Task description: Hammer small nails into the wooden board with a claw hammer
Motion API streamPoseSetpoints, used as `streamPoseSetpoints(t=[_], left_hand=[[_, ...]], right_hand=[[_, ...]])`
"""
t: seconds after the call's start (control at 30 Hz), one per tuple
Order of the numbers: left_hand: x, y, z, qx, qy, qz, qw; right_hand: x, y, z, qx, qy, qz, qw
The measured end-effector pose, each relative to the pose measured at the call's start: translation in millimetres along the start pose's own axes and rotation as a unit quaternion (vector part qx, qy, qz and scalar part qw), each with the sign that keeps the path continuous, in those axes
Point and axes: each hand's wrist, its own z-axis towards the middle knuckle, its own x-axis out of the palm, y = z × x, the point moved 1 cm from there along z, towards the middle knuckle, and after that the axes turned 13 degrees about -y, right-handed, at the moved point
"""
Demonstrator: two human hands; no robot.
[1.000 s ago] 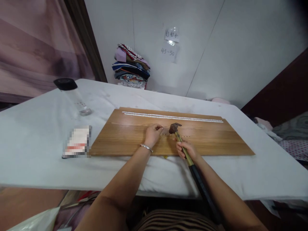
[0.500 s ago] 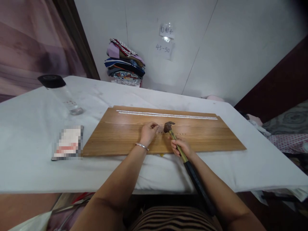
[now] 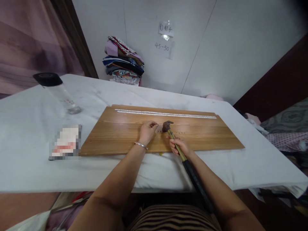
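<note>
A claw hammer (image 3: 181,153) is in my right hand (image 3: 180,146), gripped partway up its yellowish handle. Its rusty head (image 3: 166,125) hangs over the middle of a brown wooden board (image 3: 106,134). Just left of the head, my left hand (image 3: 147,132) is closed in a pinch close to the board's surface. Whatever lies between thumb and forefinger is too small to make out. Small dark points (image 3: 180,132) run in a row across the board, partly hidden by the hammer.
Two white measuring strips (image 3: 166,114) lie along the board's far side. On the white-covered table (image 3: 106,175), a black-lidded bottle (image 3: 63,95) and a blurred-out flat object (image 3: 65,141) stand to the left. Folded clothes (image 3: 125,64) are piled against the wall.
The view has shifted slightly, so everything sits a little further left. Both hands keep their grips, and the hammer head stays beside the left fingertips.
</note>
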Motion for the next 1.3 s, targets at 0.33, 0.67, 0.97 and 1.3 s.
streamPoseSetpoints(t=[0.33,0.67,0.97,1.3], left_hand=[[0.5,0.5,-0.2,0.003,-0.003,0.009,1.0],[-0.5,-0.3,0.1,0.003,-0.001,0.014,1.0],[0.2,2.8,0.3,-0.003,0.005,0.012,1.0],[-0.9,-0.7,-1.0,-0.004,0.003,0.006,1.0]], right_hand=[[0.8,5.0,-1.3,-0.003,0.009,-0.005,1.0],[1.6,6.9,-1.6,-0.008,0.016,-0.005,1.0],[-2.1,2.2,1.1,-0.005,0.02,0.024,0.999],[-5.0,-1.4,2.4,0.0,0.021,0.021,1.0]])
